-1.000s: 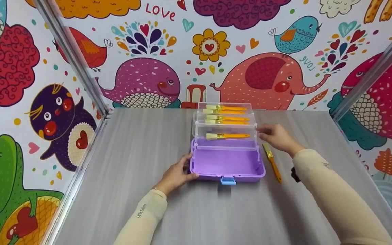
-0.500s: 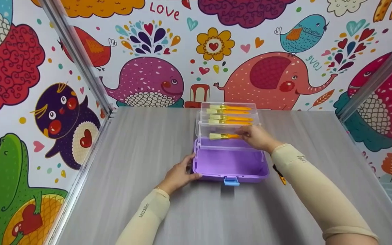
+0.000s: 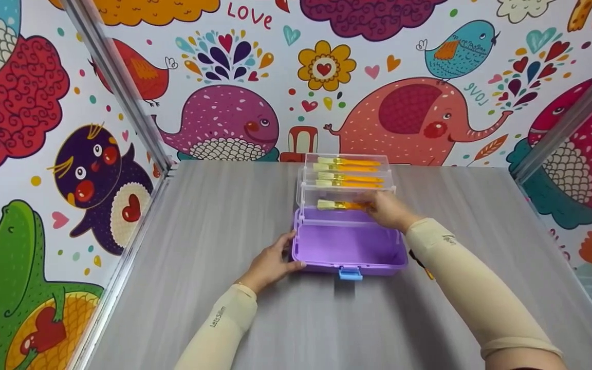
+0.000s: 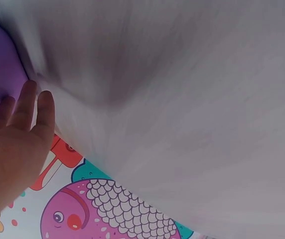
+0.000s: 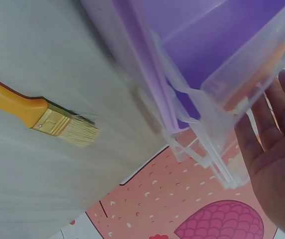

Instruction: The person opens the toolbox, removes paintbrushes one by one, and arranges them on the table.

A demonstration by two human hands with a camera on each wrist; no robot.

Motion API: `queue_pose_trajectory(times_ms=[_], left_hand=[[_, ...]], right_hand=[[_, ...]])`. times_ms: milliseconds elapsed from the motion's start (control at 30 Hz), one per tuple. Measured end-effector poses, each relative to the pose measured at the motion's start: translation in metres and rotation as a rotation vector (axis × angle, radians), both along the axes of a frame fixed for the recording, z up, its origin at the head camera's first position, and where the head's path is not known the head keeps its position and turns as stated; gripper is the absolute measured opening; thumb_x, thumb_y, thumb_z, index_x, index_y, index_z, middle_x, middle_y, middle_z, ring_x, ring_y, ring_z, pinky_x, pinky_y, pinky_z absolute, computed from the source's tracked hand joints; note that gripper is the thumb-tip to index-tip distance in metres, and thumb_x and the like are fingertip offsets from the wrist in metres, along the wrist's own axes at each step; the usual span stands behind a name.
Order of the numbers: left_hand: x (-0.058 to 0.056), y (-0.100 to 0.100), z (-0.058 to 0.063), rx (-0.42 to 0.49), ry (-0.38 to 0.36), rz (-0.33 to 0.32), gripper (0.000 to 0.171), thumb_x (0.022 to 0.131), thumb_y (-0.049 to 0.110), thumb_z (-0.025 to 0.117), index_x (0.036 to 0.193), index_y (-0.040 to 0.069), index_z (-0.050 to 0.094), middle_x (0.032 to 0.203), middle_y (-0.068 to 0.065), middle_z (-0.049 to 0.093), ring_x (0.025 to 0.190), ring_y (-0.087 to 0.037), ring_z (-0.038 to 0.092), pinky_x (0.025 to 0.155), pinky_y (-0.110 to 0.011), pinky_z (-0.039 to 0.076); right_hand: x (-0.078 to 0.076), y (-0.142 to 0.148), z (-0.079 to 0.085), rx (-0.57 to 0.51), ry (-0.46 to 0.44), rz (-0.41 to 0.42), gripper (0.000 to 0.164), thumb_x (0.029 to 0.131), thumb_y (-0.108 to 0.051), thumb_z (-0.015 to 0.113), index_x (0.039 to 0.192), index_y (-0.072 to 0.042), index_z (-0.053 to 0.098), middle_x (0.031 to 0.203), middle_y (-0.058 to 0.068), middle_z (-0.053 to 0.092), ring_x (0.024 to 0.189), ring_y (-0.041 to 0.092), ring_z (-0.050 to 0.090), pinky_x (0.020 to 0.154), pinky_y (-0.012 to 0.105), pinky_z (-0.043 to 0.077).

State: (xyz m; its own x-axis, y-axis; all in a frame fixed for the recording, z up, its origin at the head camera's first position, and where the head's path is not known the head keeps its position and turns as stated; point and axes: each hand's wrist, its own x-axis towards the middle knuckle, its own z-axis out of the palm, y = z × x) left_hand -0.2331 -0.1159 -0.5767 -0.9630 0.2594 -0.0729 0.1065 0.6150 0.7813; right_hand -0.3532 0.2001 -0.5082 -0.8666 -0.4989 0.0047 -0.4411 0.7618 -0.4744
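A purple toolbox stands unfolded, its clear plastic trays raised in tiers at the back. My left hand steadies its front left corner, fingers along the side wall and thumb at the front. In the left wrist view these fingers extend against the purple wall. My right hand reaches into the lowest tray and pinches the handle end of a flat paintbrush, its bristles pointing left. The fingertips partly hide that handle. In the right wrist view the right hand lies at the tray's end.
Several similar paintbrushes lie in the upper trays. Another paintbrush rests on the table to the box's right, mostly hidden by the right sleeve in the head view. A blue latch sticks out in front. Patterned panels border the table.
My right hand has moved left from the tray's right end onto the lowest brush's handle. The right forearm now covers most of the table brush. My left hand stays at the corner.
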Motion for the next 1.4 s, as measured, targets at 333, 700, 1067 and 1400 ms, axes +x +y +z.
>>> queue_pose_trajectory(times_ms=[333, 700, 1067, 1400], left_hand=[[0.000, 0.000, -0.001, -0.004, -0.001, 0.003, 0.086, 0.082, 0.045, 0.079, 0.153, 0.018, 0.038, 0.137, -0.015, 0.058, 0.126, -0.032, 0.054, 0.106, -0.053, 0.039], [-0.001, 0.000, -0.001, -0.006, 0.030, -0.013, 0.085, 0.082, 0.047, 0.079, 0.151, 0.017, 0.040, 0.135, -0.015, 0.060, 0.124, -0.032, 0.056, 0.103, -0.052, 0.042], [-0.001, 0.000, 0.000, 0.006, 0.021, -0.018, 0.086, 0.082, 0.046, 0.079, 0.152, 0.016, 0.039, 0.136, -0.017, 0.059, 0.124, -0.034, 0.056, 0.105, -0.053, 0.040], [0.001, -0.001, 0.001, 0.007, 0.018, -0.015, 0.086, 0.083, 0.047, 0.078, 0.153, 0.017, 0.038, 0.136, -0.017, 0.059, 0.125, -0.034, 0.055, 0.104, -0.055, 0.040]], right_hand=[[-0.004, 0.001, -0.009, 0.010, 0.136, 0.048, 0.034, 0.084, 0.014, 0.061, 0.110, -0.003, 0.074, 0.103, 0.011, 0.071, 0.090, 0.027, 0.064, 0.084, 0.046, 0.055], [-0.002, -0.003, -0.005, 0.073, 0.125, 0.029, 0.028, 0.088, 0.006, 0.066, 0.110, -0.007, 0.076, 0.103, 0.007, 0.072, 0.091, 0.026, 0.066, 0.086, 0.046, 0.055], [0.001, -0.003, -0.001, 0.123, 0.176, 0.042, 0.025, 0.088, 0.004, 0.066, 0.107, -0.007, 0.078, 0.105, 0.009, 0.073, 0.097, 0.030, 0.067, 0.088, 0.049, 0.053], [0.009, 0.002, 0.015, 0.096, 0.126, -0.040, 0.038, 0.088, 0.001, 0.071, 0.124, -0.013, 0.073, 0.112, 0.008, 0.072, 0.097, 0.028, 0.067, 0.090, 0.048, 0.053]])
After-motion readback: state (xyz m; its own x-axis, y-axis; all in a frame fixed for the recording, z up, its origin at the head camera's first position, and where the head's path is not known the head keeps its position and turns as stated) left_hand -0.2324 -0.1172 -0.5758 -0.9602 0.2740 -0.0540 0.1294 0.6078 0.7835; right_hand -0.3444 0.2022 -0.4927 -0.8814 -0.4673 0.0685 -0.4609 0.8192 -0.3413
